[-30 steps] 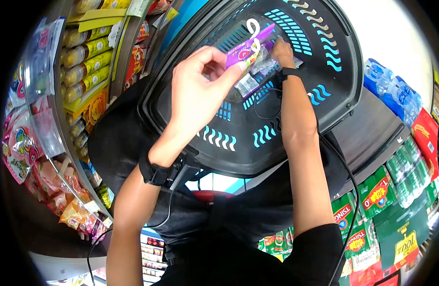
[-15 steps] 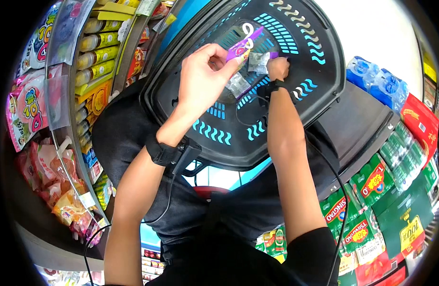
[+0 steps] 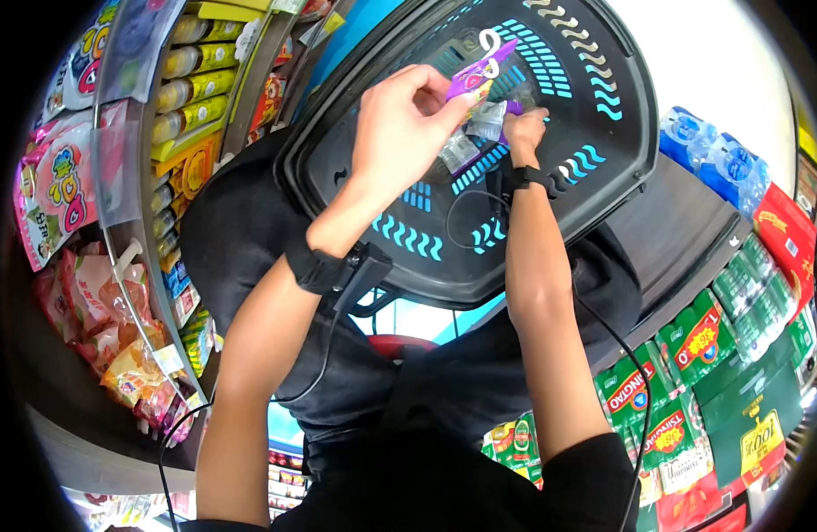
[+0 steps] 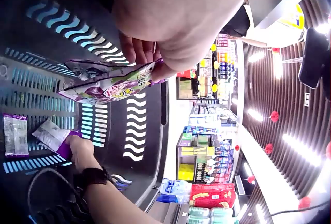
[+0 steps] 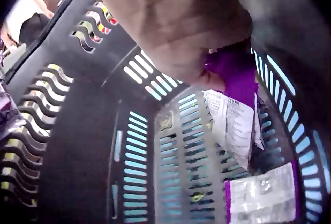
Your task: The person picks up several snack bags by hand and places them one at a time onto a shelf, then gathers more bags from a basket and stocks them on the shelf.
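Observation:
My left hand (image 3: 404, 133) pinches a purple candy bag (image 3: 476, 80) by its edge, above the black basket (image 3: 355, 168). In the left wrist view the bag's printed front (image 4: 116, 87) faces the camera. Lower in the basket, my right hand (image 3: 523, 133) grips the purple end of a second packet (image 3: 486, 121); the right wrist view shows its white label (image 5: 232, 125) hanging below the fingers. A third packet (image 5: 262, 197) with purple ends lies flat on the slotted basket bottom, beside the held one.
Shelves at the left hold yellow-labelled bottles (image 3: 195, 87) and pink candy bags (image 3: 62, 173). Blue-wrapped water bottles (image 3: 714, 160) and green beer packs (image 3: 696, 341) stand at the right. Black cables (image 3: 617, 341) run from both wrists. The basket rests by the person's legs.
The right hand has moved from deep among the packets toward the near side and now holds one by its purple end. The left hand still holds its bag. The head view has shifted slightly.

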The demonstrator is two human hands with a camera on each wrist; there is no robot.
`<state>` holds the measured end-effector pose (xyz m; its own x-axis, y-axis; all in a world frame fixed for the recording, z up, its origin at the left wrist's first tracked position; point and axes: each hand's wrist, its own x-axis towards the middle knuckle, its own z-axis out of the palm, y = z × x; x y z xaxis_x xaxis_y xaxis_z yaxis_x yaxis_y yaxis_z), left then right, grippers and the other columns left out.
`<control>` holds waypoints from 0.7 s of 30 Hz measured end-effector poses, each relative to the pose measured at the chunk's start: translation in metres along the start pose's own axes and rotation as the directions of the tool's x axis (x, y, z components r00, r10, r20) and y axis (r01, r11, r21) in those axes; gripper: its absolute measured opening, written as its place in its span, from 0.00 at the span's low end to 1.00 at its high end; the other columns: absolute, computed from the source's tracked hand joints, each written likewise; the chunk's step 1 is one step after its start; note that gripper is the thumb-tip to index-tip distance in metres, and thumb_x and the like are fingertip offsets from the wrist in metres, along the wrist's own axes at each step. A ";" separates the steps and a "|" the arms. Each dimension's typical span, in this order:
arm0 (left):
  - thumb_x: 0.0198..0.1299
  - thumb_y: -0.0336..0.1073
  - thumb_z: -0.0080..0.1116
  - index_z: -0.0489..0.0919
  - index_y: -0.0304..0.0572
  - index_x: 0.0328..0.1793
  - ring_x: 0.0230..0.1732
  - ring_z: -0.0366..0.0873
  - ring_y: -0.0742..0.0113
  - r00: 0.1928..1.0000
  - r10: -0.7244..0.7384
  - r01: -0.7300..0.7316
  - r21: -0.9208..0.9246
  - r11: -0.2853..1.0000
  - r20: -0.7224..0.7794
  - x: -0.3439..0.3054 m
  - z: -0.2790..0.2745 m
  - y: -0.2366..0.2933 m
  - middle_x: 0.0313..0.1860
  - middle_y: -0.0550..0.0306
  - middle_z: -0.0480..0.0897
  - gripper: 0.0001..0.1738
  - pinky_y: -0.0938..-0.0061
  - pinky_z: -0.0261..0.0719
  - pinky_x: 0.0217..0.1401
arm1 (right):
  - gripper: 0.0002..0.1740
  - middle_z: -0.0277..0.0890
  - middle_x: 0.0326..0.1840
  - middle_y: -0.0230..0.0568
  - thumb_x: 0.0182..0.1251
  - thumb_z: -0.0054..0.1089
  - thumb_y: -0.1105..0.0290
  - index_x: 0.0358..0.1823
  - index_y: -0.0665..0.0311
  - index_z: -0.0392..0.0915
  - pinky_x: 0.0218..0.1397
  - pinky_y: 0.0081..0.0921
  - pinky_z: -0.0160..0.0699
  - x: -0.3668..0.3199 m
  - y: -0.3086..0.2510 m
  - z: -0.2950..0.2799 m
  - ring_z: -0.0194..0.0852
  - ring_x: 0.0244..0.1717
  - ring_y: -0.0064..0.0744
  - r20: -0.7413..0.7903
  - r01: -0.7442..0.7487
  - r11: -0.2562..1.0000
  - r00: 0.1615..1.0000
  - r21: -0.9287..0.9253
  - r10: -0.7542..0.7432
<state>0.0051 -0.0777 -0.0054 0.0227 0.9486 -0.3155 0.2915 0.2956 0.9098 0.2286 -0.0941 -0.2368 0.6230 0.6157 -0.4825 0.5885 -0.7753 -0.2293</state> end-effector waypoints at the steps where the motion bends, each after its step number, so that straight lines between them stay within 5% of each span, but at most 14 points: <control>1: 0.57 0.34 0.69 0.79 0.34 0.30 0.25 0.74 0.83 0.999 0.032 -0.032 0.013 0.999 -0.009 0.000 0.000 -0.002 0.23 0.62 0.82 0.12 0.84 0.71 0.29 | 0.28 0.78 0.50 0.66 0.48 0.68 0.66 0.50 0.75 0.75 0.60 0.38 0.75 -0.001 0.009 0.007 0.79 0.53 0.57 0.048 -0.011 0.999 0.999 0.042 0.009; 2: 0.56 0.35 0.69 0.79 0.34 0.30 0.25 0.74 0.83 0.999 0.034 -0.034 0.032 0.999 -0.013 -0.001 -0.001 -0.002 0.23 0.62 0.82 0.12 0.84 0.71 0.29 | 0.29 0.79 0.49 0.65 0.47 0.69 0.66 0.50 0.75 0.75 0.59 0.37 0.76 0.000 0.024 0.019 0.80 0.53 0.56 0.099 -0.025 0.997 0.995 0.080 0.017; 3: 0.56 0.36 0.70 0.79 0.35 0.30 0.25 0.74 0.83 0.999 0.032 -0.032 0.016 0.999 -0.019 -0.002 -0.001 0.000 0.22 0.62 0.82 0.12 0.83 0.71 0.29 | 0.26 0.83 0.44 0.58 0.44 0.71 0.65 0.44 0.77 0.80 0.54 0.35 0.78 0.010 0.047 0.039 0.83 0.49 0.50 0.351 -0.071 0.981 0.936 0.178 0.004; 6: 0.55 0.37 0.70 0.80 0.35 0.31 0.24 0.74 0.83 0.998 0.059 -0.059 -0.002 0.998 -0.021 -0.003 0.000 0.001 0.22 0.63 0.81 0.12 0.83 0.71 0.28 | 0.23 0.85 0.40 0.51 0.40 0.75 0.64 0.38 0.73 0.85 0.47 0.31 0.80 -0.026 0.044 0.037 0.85 0.42 0.40 0.570 -0.119 0.973 0.821 0.197 -0.015; 8: 0.55 0.37 0.69 0.80 0.36 0.31 0.24 0.73 0.82 0.997 0.071 -0.071 0.005 0.997 -0.022 -0.001 -0.003 0.000 0.21 0.63 0.80 0.12 0.83 0.70 0.28 | 0.17 0.84 0.34 0.43 0.41 0.72 0.73 0.36 0.73 0.85 0.39 0.31 0.79 -0.045 0.031 0.035 0.82 0.33 0.34 0.596 0.015 0.999 0.803 0.031 -0.031; 10: 0.55 0.37 0.69 0.80 0.36 0.31 0.23 0.73 0.82 0.998 0.067 -0.067 0.012 0.998 -0.020 -0.003 -0.006 -0.001 0.21 0.63 0.80 0.12 0.83 0.70 0.28 | 0.23 0.85 0.39 0.46 0.42 0.77 0.68 0.42 0.71 0.84 0.44 0.32 0.80 -0.040 0.051 0.061 0.84 0.40 0.39 0.632 0.125 0.990 0.773 -0.065 -0.057; 12: 0.55 0.37 0.69 0.80 0.36 0.31 0.24 0.73 0.82 0.997 0.070 -0.070 0.013 0.997 -0.028 -0.003 -0.009 -0.003 0.21 0.63 0.80 0.12 0.83 0.70 0.28 | 0.26 0.83 0.49 0.52 0.47 0.75 0.62 0.47 0.68 0.83 0.53 0.35 0.79 -0.048 0.047 0.070 0.82 0.50 0.45 0.504 0.210 0.941 0.862 -0.267 -0.049; 15: 0.55 0.36 0.69 0.80 0.36 0.31 0.24 0.74 0.82 0.997 0.072 -0.071 0.027 0.997 -0.031 -0.003 -0.013 -0.003 0.22 0.63 0.80 0.11 0.83 0.70 0.27 | 0.22 0.74 0.62 0.53 0.59 0.63 0.61 0.55 0.60 0.81 0.68 0.42 0.68 -0.054 0.047 0.083 0.68 0.65 0.52 0.415 0.210 0.936 0.907 -0.282 -0.078; 18: 0.55 0.36 0.69 0.80 0.36 0.31 0.24 0.73 0.82 0.997 0.070 -0.069 0.026 0.997 -0.043 -0.003 -0.013 -0.006 0.22 0.63 0.80 0.11 0.83 0.70 0.27 | 0.24 0.69 0.67 0.52 0.59 0.63 0.59 0.58 0.54 0.80 0.72 0.44 0.61 -0.050 0.040 0.101 0.56 0.72 0.55 0.431 0.306 0.916 0.885 -0.260 -0.173; 21: 0.54 0.35 0.69 0.80 0.36 0.30 0.25 0.73 0.82 0.998 0.047 -0.047 0.019 0.999 -0.031 -0.002 -0.012 -0.006 0.22 0.63 0.80 0.11 0.83 0.70 0.28 | 0.24 0.72 0.63 0.56 0.59 0.62 0.60 0.57 0.59 0.79 0.69 0.42 0.67 -0.038 0.037 0.102 0.65 0.67 0.54 0.536 0.308 0.928 0.830 -0.209 -0.155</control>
<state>-0.0086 -0.0797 -0.0072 0.0068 0.9646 -0.2637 0.3078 0.2488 0.9183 0.1742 -0.1604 -0.3128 0.1499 0.5551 -0.8181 0.8455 -0.5010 -0.1850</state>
